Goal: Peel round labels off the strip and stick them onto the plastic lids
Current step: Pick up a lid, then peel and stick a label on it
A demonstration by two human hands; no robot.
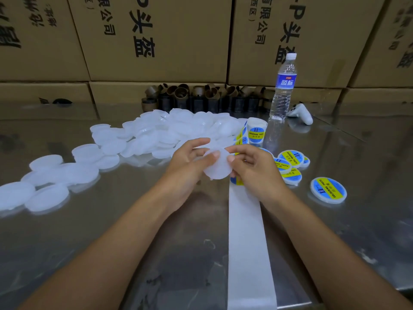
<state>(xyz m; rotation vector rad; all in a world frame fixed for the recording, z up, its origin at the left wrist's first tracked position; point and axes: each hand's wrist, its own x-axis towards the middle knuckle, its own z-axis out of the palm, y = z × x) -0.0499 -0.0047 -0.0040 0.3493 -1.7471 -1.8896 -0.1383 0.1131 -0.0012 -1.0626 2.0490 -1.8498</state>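
Plastic lid point(218, 168), plain and milky, is held above the bench point(134, 220) between both hands. The left hand point(187, 157) grips its left edge, thumb laid across the top and fingers curled beneath. The right hand point(252, 168) pinches the right edge with curled fingers. A white strip point(248, 242) runs from under the right hand toward the near edge. Labelled lids point(328, 190) lie to the right, and unlabelled lids point(156, 135) are heaped just behind the hands.

Head-worn view looks forward and down, close over the table point(368, 220), facing cartons point(178, 30).
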